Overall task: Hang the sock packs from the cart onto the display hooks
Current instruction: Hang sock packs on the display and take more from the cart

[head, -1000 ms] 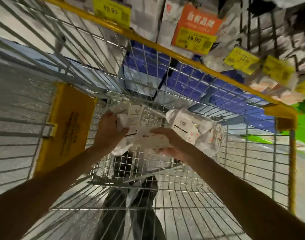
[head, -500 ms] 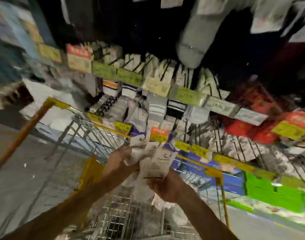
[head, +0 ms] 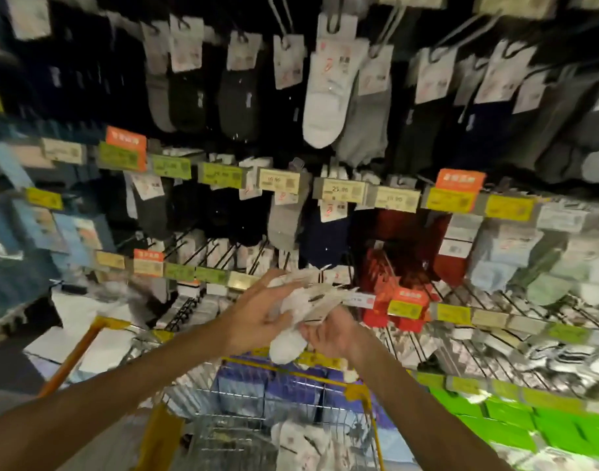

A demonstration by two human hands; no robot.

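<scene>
Both my hands hold a bundle of white sock packs [head: 303,312] with paper header cards, raised in front of the display. My left hand [head: 257,312] grips the bundle from the left, and my right hand [head: 333,331] grips it from below on the right. The wire cart [head: 325,396] with its yellow rim stands below my arms, with more white sock packs [head: 301,443] lying in it. Behind the bundle, black display hooks [head: 202,249] stick out of the rack, some bare, some carrying packs.
Rows of hanging socks fill the rack: a white pair [head: 328,96] up high, grey and dark ones around it, red packs [head: 386,283] to the right. Yellow price tags [head: 340,190] line the rails. Purple boxes [head: 274,385] and green boxes [head: 529,423] sit low.
My hands lifted the sock bundle out of the cart up to the display. My view swung from the cart's inside up to the hanging rack.
</scene>
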